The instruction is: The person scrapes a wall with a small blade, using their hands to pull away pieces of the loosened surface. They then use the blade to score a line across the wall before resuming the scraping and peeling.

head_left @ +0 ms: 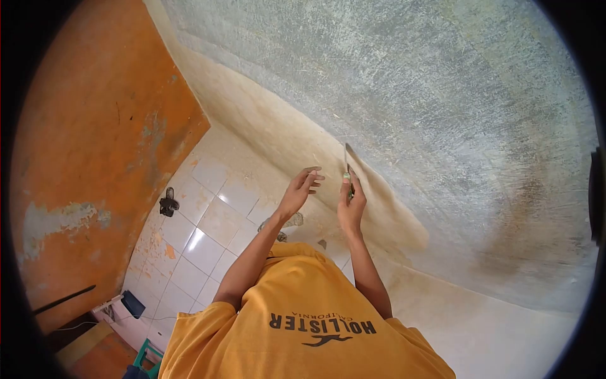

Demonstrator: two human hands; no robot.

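Gripping: right hand (352, 201) closed around the scraper (346, 177) by its green handle.
Blade (346, 159): long and thin, pointing ahead from those fingers toward the patchy grey wall (404, 95); can't tell if it touches.
Left hand (303, 188): fingers loosely open, empty, farther from the blade.

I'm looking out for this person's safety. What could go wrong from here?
The left hand is bare and near the bladed tool in the right hand, so a slip might nick its fingers.
The tool points toward the wall; pressed too hard, it could gouge the surface.
Orange flakes lie on the tiled floor, which might make footing slippery.
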